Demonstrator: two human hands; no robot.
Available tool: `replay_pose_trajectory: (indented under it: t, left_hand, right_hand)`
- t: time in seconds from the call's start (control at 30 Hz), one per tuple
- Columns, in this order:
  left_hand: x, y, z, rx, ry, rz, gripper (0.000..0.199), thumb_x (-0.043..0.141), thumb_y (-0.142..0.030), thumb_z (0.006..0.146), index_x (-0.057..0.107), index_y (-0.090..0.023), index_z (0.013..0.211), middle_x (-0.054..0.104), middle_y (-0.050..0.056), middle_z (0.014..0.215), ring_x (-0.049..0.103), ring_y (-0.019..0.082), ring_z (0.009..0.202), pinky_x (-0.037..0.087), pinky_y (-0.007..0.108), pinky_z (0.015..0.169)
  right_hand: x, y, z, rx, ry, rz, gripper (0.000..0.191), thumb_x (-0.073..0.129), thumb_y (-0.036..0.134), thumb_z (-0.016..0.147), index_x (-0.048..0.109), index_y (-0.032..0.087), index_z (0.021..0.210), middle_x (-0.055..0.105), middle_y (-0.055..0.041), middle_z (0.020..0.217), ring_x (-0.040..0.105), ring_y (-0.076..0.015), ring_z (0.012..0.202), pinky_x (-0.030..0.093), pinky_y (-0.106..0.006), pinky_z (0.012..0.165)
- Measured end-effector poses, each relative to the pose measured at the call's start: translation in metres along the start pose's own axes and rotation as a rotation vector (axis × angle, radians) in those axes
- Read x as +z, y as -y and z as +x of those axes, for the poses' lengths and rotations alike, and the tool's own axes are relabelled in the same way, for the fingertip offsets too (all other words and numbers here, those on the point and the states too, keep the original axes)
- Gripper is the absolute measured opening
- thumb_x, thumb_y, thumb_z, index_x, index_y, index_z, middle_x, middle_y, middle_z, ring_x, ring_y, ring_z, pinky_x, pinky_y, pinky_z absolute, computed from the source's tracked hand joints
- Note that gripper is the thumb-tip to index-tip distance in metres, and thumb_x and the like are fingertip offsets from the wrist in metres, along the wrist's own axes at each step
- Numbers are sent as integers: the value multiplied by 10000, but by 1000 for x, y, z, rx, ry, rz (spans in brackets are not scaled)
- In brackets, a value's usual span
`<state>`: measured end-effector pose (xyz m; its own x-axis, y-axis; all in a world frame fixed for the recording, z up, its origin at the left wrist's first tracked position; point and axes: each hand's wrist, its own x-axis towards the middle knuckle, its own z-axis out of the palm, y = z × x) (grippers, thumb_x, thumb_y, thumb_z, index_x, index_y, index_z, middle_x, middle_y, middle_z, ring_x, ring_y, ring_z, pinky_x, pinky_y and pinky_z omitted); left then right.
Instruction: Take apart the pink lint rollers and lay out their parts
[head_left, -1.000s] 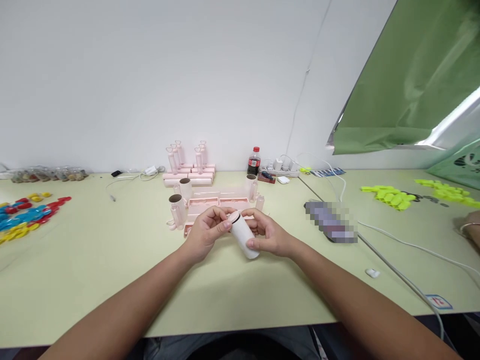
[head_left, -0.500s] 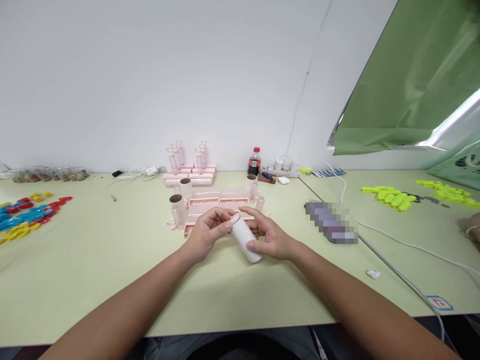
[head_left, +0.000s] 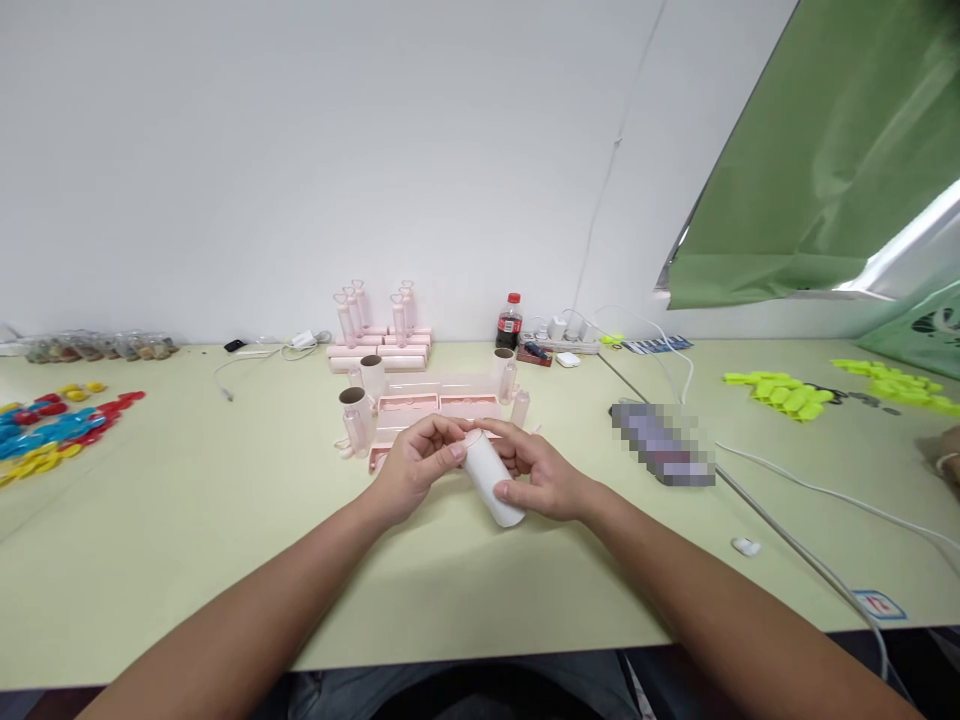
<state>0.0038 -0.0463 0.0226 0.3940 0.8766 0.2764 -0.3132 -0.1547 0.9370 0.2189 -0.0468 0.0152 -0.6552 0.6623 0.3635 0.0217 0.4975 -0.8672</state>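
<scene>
A white tube (head_left: 491, 482) with a pink piece at its upper end is held tilted above the table, its lower end toward the right. My left hand (head_left: 416, 463) pinches the pink end between thumb and fingers. Around the tube's right side my right hand (head_left: 541, 472) is wrapped, its thumb on the front and a fingertip near the top. Just behind the hands lie open pink boxes (head_left: 407, 403), partly hidden by them. Beside these stand white tubes (head_left: 355, 402) with brown insides and small clear pink bottles (head_left: 520, 407).
Pink bottles (head_left: 400, 322) stand on stacked pink boxes (head_left: 379, 362) by the wall. A cola bottle (head_left: 509, 325) is near a power strip. Cables, a pixelated object (head_left: 664, 445) and yellow-green pieces (head_left: 787, 396) lie right, coloured discs (head_left: 67, 430) left.
The pink piece sits closer against the tube, and the dark gap at its rim no longer shows. My right index fingertip has come down onto the tube's top.
</scene>
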Motion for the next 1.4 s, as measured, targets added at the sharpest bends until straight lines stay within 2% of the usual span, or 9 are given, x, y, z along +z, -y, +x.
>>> replay_pose_trajectory:
  t: [0.2,0.37,0.53,0.67,0.8,0.93,1.03,1.13,1.4]
  left_hand:
    - [-6,5,-3,96,73,79,452,739,-302,778,544,-241,1181,535,64,1077,543,166,914,484,279,759]
    - [-5,7,-9,193,-44,263,618,724,-305,789,391,-316,1310,472,46,1096,526,167,929,474,282,773]
    - [0,4,-8,326,-59,489,341,686,-314,813,523,-262,1109,465,55,1112,503,177,946,451,263,710]
    - [4,3,-6,191,-9,426,290,684,-380,807,534,-215,994,527,51,1022,528,155,827,460,255,633]
    - [6,1,-4,64,-106,294,350,722,-412,772,487,-205,930,565,6,857,543,111,649,446,215,493]
    - [0,-7,2,63,-323,133,446,775,-460,701,425,-213,824,559,-50,695,539,96,465,441,219,392]
    - [-8,-13,8,35,-467,40,487,775,-515,677,412,-220,810,537,-77,589,531,114,379,429,226,321]
    - [-13,-16,11,7,-528,-36,506,782,-535,651,414,-220,797,546,-76,580,549,126,377,449,236,305]
    - [-13,-16,12,-18,-515,-86,446,723,-535,711,434,-200,763,545,-58,546,509,98,350,411,211,321]
  right_hand:
    - [0,0,-1,50,-15,43,760,650,405,853,257,235,1481,637,-117,1134,616,-212,934,454,-316,722]
    - [0,2,-2,72,-42,14,792,649,439,842,228,230,1479,643,-102,1087,605,-205,909,446,-320,727]
    - [1,4,-2,58,-74,-40,733,663,377,823,264,223,1418,639,-50,968,555,-143,743,412,-271,652]
    - [7,3,-1,64,-67,-168,685,665,337,832,278,241,1389,671,-53,997,537,-126,695,410,-256,621]
    - [9,4,2,67,-152,-190,624,689,417,817,360,227,1312,690,-66,1005,547,-129,673,437,-266,617]
    - [-5,13,2,181,-348,-196,294,446,460,952,544,200,1049,684,-73,932,558,-135,626,424,-268,552]
    - [-13,21,2,322,-246,-536,233,409,316,965,589,201,871,642,-23,739,534,-141,605,383,-271,583]
    - [-9,21,3,378,-76,-790,210,405,235,957,600,198,888,654,-36,775,557,-161,677,342,-268,613]
    - [4,12,3,409,128,-933,142,459,144,885,590,190,914,658,-56,847,580,-179,745,292,-258,603]
